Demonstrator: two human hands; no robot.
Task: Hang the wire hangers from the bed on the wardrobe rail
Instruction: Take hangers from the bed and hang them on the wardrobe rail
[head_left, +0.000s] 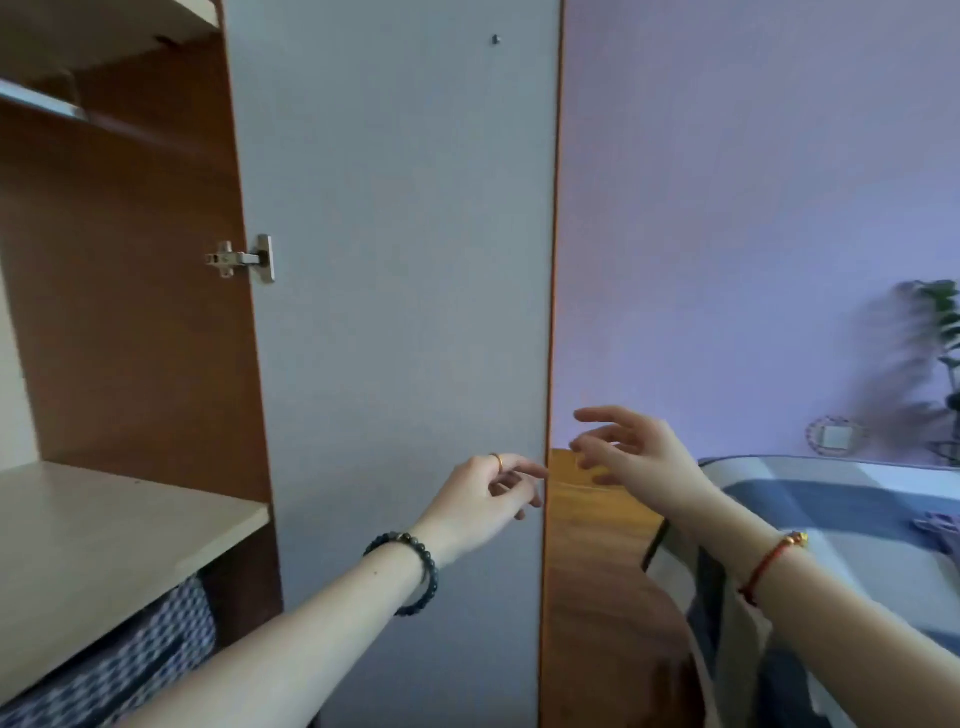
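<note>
Head view. Both hands are empty. The left hand (488, 493) sits in front of the lower part of the open wardrobe door (395, 260), its fingers (524, 467) loosely curled, tips at or just short of the door's free edge; contact cannot be told. The right hand (634, 457) is past that edge, on the bed side, its fingers (602, 415) spread and relaxed, pinching nothing. No wire hangers are in view. The bed (857, 499) shows only in part at the right, under a blue-and-grey cover. The rail (39, 101) is a pale metal bar high at the upper left inside the wardrobe; nothing hangs on the stretch that shows.

Judgement: the step in hand is the reach to the bed for hangers. To do it well, turn fully to the bed first, since the hangers lie out of frame. Take them by the hooks, all facing one way, so they go over the rail in one pass.

Edges and room: the door's edge stands between the hands, a likely snag for wire on the way back. A wooden panel (587, 519) lies low, just behind it. The shelf (104, 545) juts out at the left, well below the rail, with open room between them.
</note>
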